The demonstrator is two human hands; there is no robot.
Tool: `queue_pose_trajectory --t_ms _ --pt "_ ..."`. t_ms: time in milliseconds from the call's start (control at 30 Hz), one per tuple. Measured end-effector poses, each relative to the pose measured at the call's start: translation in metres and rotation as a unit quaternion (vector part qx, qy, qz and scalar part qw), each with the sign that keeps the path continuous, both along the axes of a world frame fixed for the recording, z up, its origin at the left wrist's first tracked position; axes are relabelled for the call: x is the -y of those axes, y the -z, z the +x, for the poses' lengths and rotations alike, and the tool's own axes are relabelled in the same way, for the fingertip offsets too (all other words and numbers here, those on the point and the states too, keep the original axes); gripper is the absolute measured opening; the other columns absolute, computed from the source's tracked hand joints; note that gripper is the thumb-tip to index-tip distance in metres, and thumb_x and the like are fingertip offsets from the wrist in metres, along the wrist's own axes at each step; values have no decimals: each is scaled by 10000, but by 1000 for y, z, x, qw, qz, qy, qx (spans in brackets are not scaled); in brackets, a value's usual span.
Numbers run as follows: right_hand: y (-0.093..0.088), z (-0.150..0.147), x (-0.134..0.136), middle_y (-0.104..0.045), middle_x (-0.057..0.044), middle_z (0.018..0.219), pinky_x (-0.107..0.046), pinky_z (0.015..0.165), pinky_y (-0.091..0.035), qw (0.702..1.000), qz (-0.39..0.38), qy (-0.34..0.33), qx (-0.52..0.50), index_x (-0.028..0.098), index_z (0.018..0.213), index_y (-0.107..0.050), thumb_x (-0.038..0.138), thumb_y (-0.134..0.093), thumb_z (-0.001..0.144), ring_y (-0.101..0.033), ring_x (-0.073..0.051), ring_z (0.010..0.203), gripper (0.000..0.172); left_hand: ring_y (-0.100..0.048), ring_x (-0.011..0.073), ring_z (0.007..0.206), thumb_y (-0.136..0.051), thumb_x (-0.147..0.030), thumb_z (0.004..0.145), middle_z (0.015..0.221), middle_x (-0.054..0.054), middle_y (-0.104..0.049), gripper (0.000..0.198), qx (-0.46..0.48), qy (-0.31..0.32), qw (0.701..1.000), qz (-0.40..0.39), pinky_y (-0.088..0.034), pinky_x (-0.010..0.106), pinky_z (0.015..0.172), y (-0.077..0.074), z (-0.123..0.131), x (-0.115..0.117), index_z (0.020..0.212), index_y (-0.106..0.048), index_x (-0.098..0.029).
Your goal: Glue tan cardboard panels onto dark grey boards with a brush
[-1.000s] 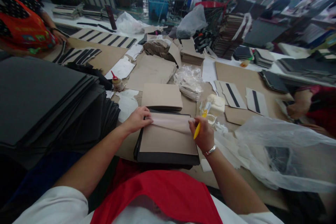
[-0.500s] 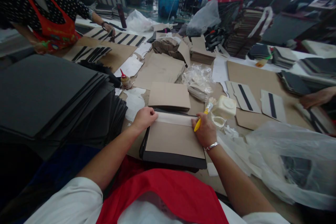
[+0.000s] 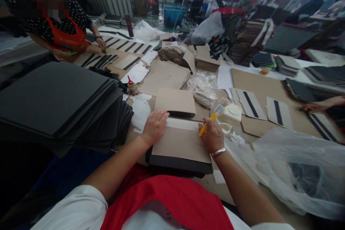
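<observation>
Two hands meet over a tan board topping dark sheets by the near edge of a cluttered table.

A pale strip lies along the board's far edge, apparently in place; whether it is fixed down cannot be told. The left hand covers its left end, fingers nearly straight and close together, gripping nothing visible; the right hand curls around a yellow brush at the other. A tall dark stack fills the table's left side, with co-workers' hands beyond and a blue bin on the workshop floor.
</observation>
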State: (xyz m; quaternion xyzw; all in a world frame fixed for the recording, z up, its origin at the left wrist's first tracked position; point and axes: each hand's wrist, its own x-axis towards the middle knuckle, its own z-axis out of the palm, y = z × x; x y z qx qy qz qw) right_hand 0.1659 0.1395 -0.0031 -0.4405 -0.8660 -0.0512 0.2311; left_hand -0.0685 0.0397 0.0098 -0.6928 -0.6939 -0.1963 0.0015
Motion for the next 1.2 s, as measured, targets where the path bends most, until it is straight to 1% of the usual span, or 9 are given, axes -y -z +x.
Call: queue_pose_trajectory --t_ms 100,200,300,400,467,567,700,900,1200 --pt "-2 -8 12 -617 -129 1080 -372 825 -468 987 -33 -156 7 166 1050 -521 216 -437 869 -570 -224 972 206 -354 243 1313 -433 -405 884 1414 117 -423 482 -17 132 987 -90 -224 426 1083 7 15 7 1307 -449 -176" --pt "0 -3 16 -623 -124 1119 -393 866 -482 971 -66 -229 30 172 1029 -544 133 -432 831 -578 -224 1034 231 -361 297 1306 -489 -517 834 1411 162 -415 594 -39 78 984 -156 -263 456 1063 -2 14 20 1288 -471 -134" --pt "-1 15 11 -665 -137 986 -403 747 -524 984 -43 -171 15 172 1020 -569 157 -455 807 -639 -247 867 242 -529 282 1139 -515 -480 833 1209 165 -591 460 -45 30 989 -134 -389 420 973 -39 -7 52 1130 -582 -135" --pt "-9 26 3 -671 -123 828 -379 569 -517 990 1 -139 -5 189 1015 -572 303 -481 817 -649 -260 680 245 -550 222 1107 -461 -405 882 1145 107 -626 340 -57 -2 998 22 -399 373 989 -92 -37 99 1119 -583 -194" --pt "-21 21 6 -656 -107 766 -356 493 -490 990 10 -139 -26 198 1045 -553 388 -472 831 -633 -250 591 297 -470 229 1214 -476 -390 877 1246 97 -570 373 -93 -94 983 129 -336 392 1059 -123 -61 130 1202 -532 -215" --pt "-46 -1 24 -642 -97 746 -337 466 -474 984 11 -165 -68 200 1100 -524 445 -453 851 -608 -223 522 357 -379 311 1284 -575 -449 800 1358 150 -464 587 -133 -256 946 147 -286 476 1076 -151 -104 162 1297 -450 -162" --pt "-74 -42 51 -671 -103 917 -323 568 -524 962 0 -241 -127 219 1127 -498 415 -481 857 -661 -210 661 334 -549 276 1092 -556 -475 795 1170 148 -603 492 -112 -290 950 22 -413 391 966 -162 -147 176 1148 -578 -132" --pt "-106 -83 75 -673 -88 1029 -319 693 -559 930 -35 -325 -170 229 1109 -473 333 -504 863 -679 -204 849 269 -626 204 858 -503 -316 797 900 72 -690 228 -84 -243 966 -33 -468 300 832 -175 -161 182 835 -693 -196" --pt "-127 -113 93 -678 -86 1047 -322 762 -570 897 -64 -394 -192 221 1101 -478 278 -528 850 -676 -195 901 262 -573 204 985 -599 -419 778 1059 82 -614 342 -100 -107 988 -46 -445 310 887 -180 -171 207 1032 -631 -193"
